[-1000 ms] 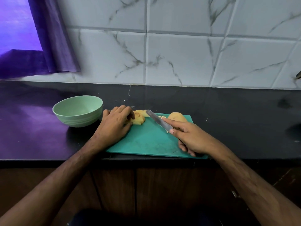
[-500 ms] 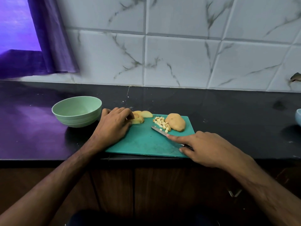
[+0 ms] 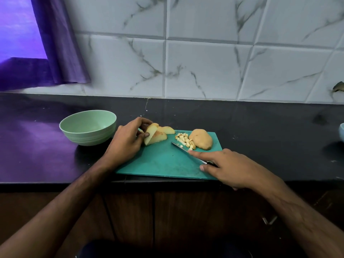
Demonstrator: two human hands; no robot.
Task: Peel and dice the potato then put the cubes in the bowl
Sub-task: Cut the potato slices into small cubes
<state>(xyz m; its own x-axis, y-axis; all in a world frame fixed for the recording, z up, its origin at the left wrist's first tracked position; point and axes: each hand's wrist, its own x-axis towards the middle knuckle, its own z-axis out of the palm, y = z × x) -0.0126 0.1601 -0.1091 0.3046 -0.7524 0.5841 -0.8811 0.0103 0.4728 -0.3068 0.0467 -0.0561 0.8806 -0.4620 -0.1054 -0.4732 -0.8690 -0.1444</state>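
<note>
Potato slices (image 3: 156,135) at far left corner of green cutting board (image 3: 163,162), one slice pinched by left hand (image 3: 126,144). Small cubes (image 3: 185,142) beside potato half (image 3: 201,141). Right hand (image 3: 230,167) curled on knife (image 3: 188,152), forefinger along blade. Green bowl (image 3: 88,130) left of board.
</note>
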